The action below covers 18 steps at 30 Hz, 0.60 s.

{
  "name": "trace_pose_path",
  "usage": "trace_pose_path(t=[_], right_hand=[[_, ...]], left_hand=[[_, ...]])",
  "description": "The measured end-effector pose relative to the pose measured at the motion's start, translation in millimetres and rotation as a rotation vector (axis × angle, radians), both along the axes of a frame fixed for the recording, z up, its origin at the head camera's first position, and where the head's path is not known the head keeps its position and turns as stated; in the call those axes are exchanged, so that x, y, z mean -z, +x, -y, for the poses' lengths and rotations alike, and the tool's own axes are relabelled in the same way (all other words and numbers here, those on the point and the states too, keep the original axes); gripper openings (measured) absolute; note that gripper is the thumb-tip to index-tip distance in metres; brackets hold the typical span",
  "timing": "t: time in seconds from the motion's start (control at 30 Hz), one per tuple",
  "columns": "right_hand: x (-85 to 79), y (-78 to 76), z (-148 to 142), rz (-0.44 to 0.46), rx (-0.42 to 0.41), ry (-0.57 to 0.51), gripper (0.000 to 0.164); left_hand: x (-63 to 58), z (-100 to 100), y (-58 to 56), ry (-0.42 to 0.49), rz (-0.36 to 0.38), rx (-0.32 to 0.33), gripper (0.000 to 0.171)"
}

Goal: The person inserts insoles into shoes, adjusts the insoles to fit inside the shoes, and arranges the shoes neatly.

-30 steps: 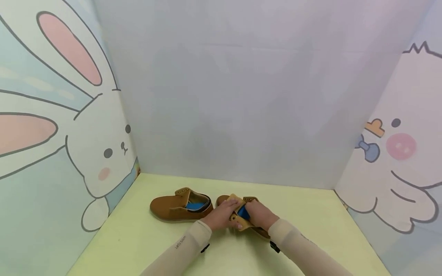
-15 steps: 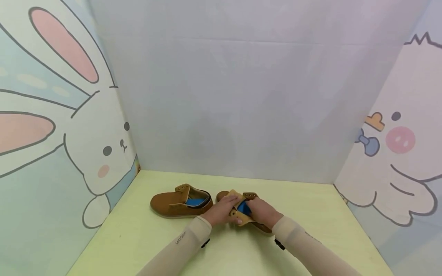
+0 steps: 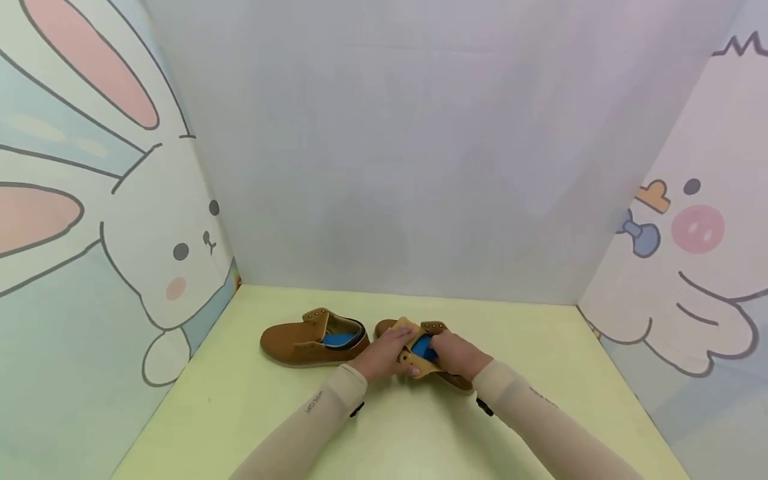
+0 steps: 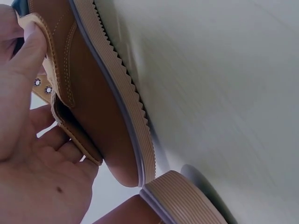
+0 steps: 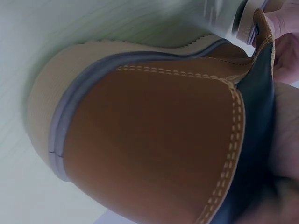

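Note:
A brown lace-less shoe (image 3: pixel 459 381) with a tan tongue, a dark collar and a blue insole (image 3: pixel 423 348) lies on the pale surface, its toe pointing to the back left. My left hand (image 3: pixel 384 355) holds its front, spreading the opening; in the left wrist view the thumb (image 4: pixel 33 46) presses on the near eyelet flap and fingers reach under the tongue. My right hand (image 3: pixel 459 353) reaches into the opening from the heel side, fingers curled at the edge of the insole. The right wrist view has the heel (image 5: pixel 154 135) large in front, hiding the fingertips.
A matching brown shoe (image 3: pixel 288 341) with a blue insole stands just left, its heel close to the held shoe's toe. A grey-white wall (image 3: pixel 390 167) rises behind the yellowish table (image 3: pixel 198 413). Side panels carry a rabbit drawing (image 3: pixel 162 253) and a chick drawing (image 3: pixel 672 287).
The whole head view has shifted, so shoes and hands sit higher in it. Both hands stay at the same shoe; the right hand has moved slightly toward the heel.

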State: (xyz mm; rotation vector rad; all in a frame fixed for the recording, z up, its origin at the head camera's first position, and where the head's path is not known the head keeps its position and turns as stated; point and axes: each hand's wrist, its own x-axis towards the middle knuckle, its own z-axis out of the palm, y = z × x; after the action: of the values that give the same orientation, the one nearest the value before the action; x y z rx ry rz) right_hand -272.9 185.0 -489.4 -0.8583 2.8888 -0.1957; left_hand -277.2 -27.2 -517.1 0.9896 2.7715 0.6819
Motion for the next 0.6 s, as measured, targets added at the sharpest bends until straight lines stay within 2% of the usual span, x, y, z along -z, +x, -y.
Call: trace_pose_path(t=[0.27,0.5,0.6], right_hand=[[0.0,-3.9,1.6,0.035,0.001,-0.012,0.008],[-4.7,-3.7,2.2,0.035,-0.005,0.011,0.009],[-6.7,-3.4,1.8,0.033,-0.018,-0.002,0.011]], left_hand=[[-4.0,2.5,-2.5,0.018,0.050,0.000,0.088],[-4.7,3.1,-4.8,-0.002,0.030,0.024,0.088],[-6.7,3.2,-5.8,0.004,0.055,0.023,0.089]])
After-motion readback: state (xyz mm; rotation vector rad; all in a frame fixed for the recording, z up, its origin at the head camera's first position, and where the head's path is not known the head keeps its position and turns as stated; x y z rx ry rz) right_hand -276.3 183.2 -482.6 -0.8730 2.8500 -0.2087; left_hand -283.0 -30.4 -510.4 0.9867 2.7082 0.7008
